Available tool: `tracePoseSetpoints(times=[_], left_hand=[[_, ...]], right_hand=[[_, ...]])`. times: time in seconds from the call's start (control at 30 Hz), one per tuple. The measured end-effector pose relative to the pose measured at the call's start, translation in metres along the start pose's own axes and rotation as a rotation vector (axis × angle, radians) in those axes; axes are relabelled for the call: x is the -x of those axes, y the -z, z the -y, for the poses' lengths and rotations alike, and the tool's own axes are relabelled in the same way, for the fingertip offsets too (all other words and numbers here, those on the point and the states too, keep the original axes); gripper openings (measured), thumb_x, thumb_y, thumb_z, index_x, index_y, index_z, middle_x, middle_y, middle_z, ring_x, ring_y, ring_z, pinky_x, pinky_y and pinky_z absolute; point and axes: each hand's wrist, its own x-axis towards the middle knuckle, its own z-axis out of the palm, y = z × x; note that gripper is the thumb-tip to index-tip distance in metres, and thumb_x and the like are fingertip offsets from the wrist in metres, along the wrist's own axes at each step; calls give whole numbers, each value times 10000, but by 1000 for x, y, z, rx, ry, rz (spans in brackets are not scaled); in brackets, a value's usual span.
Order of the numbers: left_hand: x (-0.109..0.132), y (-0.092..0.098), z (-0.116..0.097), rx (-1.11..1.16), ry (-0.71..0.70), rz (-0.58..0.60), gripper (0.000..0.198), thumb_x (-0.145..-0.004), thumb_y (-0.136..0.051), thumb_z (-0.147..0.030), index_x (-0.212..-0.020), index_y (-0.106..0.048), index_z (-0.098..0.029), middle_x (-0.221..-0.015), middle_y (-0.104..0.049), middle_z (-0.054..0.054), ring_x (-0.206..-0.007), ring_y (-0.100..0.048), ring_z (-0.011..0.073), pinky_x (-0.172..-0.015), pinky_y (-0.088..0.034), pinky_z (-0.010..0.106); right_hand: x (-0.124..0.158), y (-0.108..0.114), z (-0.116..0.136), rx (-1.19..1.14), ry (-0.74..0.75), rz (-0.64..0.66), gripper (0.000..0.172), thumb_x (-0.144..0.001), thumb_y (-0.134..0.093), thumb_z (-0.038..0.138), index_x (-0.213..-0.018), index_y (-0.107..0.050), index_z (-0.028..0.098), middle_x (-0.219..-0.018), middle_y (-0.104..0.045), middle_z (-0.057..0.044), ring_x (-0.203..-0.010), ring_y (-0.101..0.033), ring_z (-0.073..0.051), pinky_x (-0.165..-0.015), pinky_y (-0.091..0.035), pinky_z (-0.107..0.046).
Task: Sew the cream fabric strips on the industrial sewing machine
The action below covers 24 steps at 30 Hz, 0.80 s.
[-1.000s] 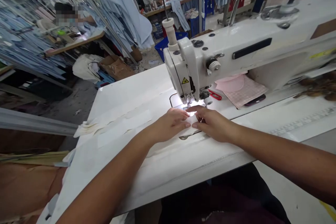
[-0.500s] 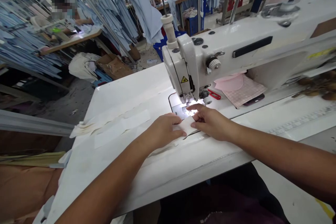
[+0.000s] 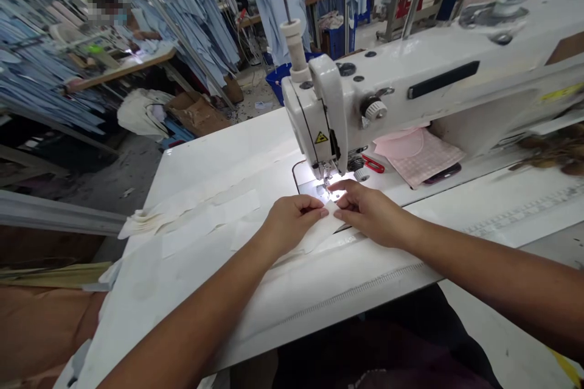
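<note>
A white fabric piece [image 3: 323, 230] lies just in front of the lit needle area of a white sewing machine [image 3: 314, 115]. My left hand [image 3: 292, 219] pinches its upper edge between thumb and index finger. Close by on the right, my right hand [image 3: 365, 209] grips the same piece near its corner, with the index finger reaching toward the presser foot [image 3: 326, 182]. The fabric's lower part is partly hidden under my left hand and forearm.
More white fabric pieces [image 3: 210, 219] lie on the table to the left. Red thread snips [image 3: 373, 163] and pink checked fabric [image 3: 422, 155] sit under the machine arm. A co-worker [image 3: 132, 24] sits at another table, near hanging blue garments [image 3: 191, 18].
My left fingers have shifted slightly up and right along the fabric, closer to my right hand. The fabric's corner now stands up between the fingertips.
</note>
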Motion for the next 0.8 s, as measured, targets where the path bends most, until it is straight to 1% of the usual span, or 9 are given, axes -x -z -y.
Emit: tracePoseSetpoints(times=[0.13,0.23,0.37,0.57,0.67,0.7,0.73,0.8], left_hand=[[-1,-1,-2,7,10,-18,136,-684,-653,-346,-688,-670,-211,-593,-536,-42,-531,-410,92,-537,-356,246],[-2,-1,-3,-14,29,-18,146,-693,-650,-356,-708,-671,-212,-602,-548,-37,-539,-427,96,-543,-371,248],[-2,-1,-4,-46,16,-49,150,-710,-635,-358,-739,-669,-215,-637,-577,-26,-566,-464,107,-551,-392,251],[-6,-3,-6,-102,21,-52,147,-718,-616,-347,-672,-653,-212,-618,-578,-27,-565,-472,116,-548,-379,261],[-10,-3,-8,-180,43,-28,111,-707,-621,-308,-647,-642,-217,-591,-573,-29,-568,-485,127,-569,-369,279],[-12,-3,-9,-210,44,-24,96,-699,-629,-298,-645,-635,-219,-590,-575,-31,-572,-491,130,-582,-367,286],[-13,-3,-10,-238,41,-26,88,-687,-641,-291,-642,-622,-219,-593,-578,-33,-577,-497,133,-595,-365,293],[-16,-2,-13,-283,29,-43,115,-654,-670,-279,-626,-581,-212,-603,-578,-37,-587,-507,138,-612,-358,299]], right_hand=[[0,0,2,5,-17,-20,408,-828,-502,214,-1230,-435,191,-739,-565,15,-623,-504,-121,-555,-377,-238],[0,1,3,28,-21,-28,400,-825,-505,216,-1218,-436,195,-717,-562,23,-618,-507,-124,-553,-379,-239],[0,1,3,65,-20,-49,378,-822,-514,218,-1194,-449,210,-700,-555,30,-615,-513,-126,-562,-389,-243],[-2,0,2,146,-18,-64,396,-827,-523,226,-1215,-445,203,-744,-597,14,-663,-556,-138,-610,-413,-259],[-3,3,4,237,-17,-26,462,-830,-518,204,-1280,-414,213,-778,-620,5,-694,-564,-145,-618,-414,-260],[-2,5,5,295,-8,-1,458,-831,-513,191,-1280,-429,218,-794,-622,-2,-705,-563,-149,-623,-412,-265],[-2,7,7,368,12,31,423,-835,-505,179,-1254,-470,220,-817,-623,-14,-721,-561,-154,-634,-410,-271],[0,13,10,541,97,118,282,-848,-488,163,-1103,-598,210,-856,-611,-47,-774,-555,-173,-667,-404,-289]])
